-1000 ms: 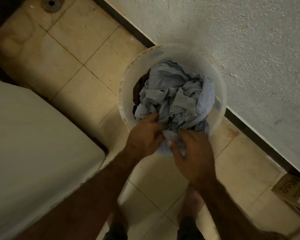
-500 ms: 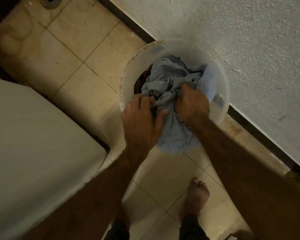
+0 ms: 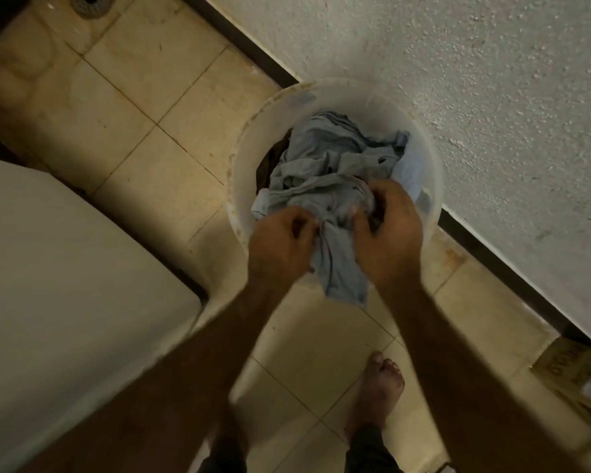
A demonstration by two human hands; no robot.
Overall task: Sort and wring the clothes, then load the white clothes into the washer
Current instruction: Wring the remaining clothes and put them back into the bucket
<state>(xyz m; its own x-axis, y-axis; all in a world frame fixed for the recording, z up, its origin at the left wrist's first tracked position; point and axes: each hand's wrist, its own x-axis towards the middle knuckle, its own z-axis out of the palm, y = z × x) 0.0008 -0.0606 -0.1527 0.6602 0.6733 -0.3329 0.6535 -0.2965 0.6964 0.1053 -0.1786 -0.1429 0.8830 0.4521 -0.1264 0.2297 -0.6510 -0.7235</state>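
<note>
1. Step in hand: wringing. The left hand (image 3: 280, 247) and right hand (image 3: 388, 233) both grip the pale blue-grey cloth (image 3: 338, 261), fingers curled round it, at the near rim of the white bucket (image 3: 321, 93).
2. Location: the cloth hangs partly over the rim; the remainder lies bunched inside.
3. Next move, by judgement: counter-twist the hands, then lift toward the washer (image 3: 65, 285) at left.

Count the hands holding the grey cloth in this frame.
2. The left hand grips the grey cloth at the bucket's near rim; the right hand grips it just to the right, over the bucket. No further hand seems hidden.
</note>
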